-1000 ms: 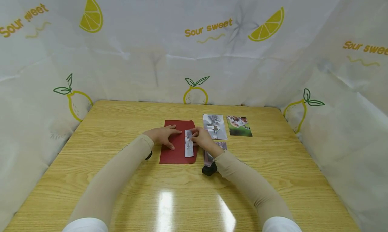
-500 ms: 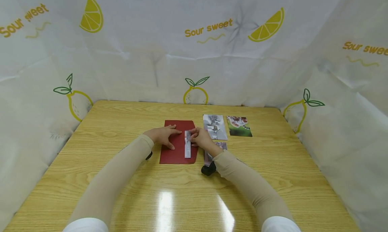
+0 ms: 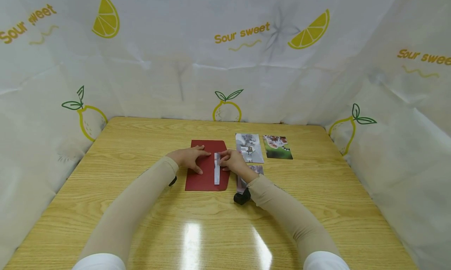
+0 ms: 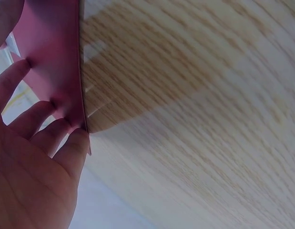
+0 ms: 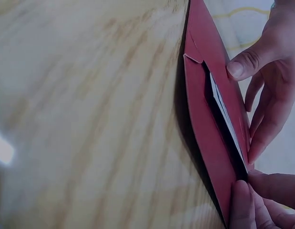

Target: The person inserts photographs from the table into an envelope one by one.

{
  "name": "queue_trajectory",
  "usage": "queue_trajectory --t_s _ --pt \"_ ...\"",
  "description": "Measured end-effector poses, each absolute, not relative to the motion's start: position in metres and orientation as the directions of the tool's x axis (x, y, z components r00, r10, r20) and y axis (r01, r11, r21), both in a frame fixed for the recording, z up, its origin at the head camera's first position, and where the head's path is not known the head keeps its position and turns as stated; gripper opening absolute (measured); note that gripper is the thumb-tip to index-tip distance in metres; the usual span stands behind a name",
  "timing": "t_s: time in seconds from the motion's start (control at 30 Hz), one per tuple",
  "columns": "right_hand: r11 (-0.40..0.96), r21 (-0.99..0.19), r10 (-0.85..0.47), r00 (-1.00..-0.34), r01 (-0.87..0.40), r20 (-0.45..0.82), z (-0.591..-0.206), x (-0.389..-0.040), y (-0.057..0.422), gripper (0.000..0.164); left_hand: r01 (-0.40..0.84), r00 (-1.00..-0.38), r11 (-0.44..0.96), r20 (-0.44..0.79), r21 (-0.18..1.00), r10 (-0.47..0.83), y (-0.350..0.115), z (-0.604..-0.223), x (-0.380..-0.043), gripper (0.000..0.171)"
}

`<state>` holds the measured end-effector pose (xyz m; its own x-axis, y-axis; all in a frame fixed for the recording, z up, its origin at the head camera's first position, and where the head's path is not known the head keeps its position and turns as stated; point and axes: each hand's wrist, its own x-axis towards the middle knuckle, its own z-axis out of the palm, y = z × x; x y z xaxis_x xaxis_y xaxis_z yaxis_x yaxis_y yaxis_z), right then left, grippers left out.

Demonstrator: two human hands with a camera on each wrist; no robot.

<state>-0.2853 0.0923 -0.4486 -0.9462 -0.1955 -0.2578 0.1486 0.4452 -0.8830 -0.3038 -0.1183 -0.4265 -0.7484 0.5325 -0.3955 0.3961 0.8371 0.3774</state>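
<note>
A red paper envelope [image 3: 204, 180] lies flat on the wooden table in the head view. Its slot-like opening shows in the right wrist view, with the pale edge of a picture card [image 5: 222, 112] standing in it. In the head view only a narrow strip of that card [image 3: 217, 174] remains visible. My right hand [image 3: 234, 162] pinches the card near its far end, with fingertips at the slot [image 5: 266, 200]. My left hand [image 3: 190, 159] rests on the envelope's left side, fingers spread and pressing on it; the left wrist view shows the fingertips along the red envelope [image 4: 56, 71].
Beyond the right hand lie a grey picture card [image 3: 251, 148] and a tiger picture card [image 3: 278, 147]. Another picture [image 3: 242, 185] is partly covered by the right wrist, beside a black object [image 3: 241, 198]. A lemon-printed white curtain [image 3: 158, 82] hangs behind the table.
The picture card has slid left into the envelope, so its visible strip is much narrower. My right hand has shifted slightly left with it; the left hand stays in place.
</note>
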Motion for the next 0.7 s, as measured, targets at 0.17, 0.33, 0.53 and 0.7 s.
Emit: queue_trajectory --t_s 0.17,0.33,0.53,0.7 --pt "0.453 -0.881 -0.198 -0.948 0.136 -0.248 -0.4491 -0.2849 0.0916 0.039 0.396 -0.748 0.840 -0.400 0.372 0.530 -0.1180 -0.4265 -0.3035 0.079" --pt "0.463 -0.878 -0.201 -0.950 0.122 -0.238 -0.4497 -0.2843 0.0898 0.038 0.392 -0.748 0.842 -0.405 0.371 0.527 -0.1178 -0.4254 -0.3027 0.079" --pt "0.479 -0.871 -0.208 -0.950 0.108 -0.233 -0.4490 -0.2842 0.0885 0.038 0.389 -0.749 0.843 -0.405 0.372 0.525 -0.1173 -0.4242 -0.3018 0.079" --pt "0.485 -0.868 -0.210 -0.949 0.107 -0.235 -0.4478 -0.2844 0.0882 0.039 0.388 -0.750 0.845 -0.406 0.369 0.522 -0.1166 -0.4236 -0.3013 0.079"
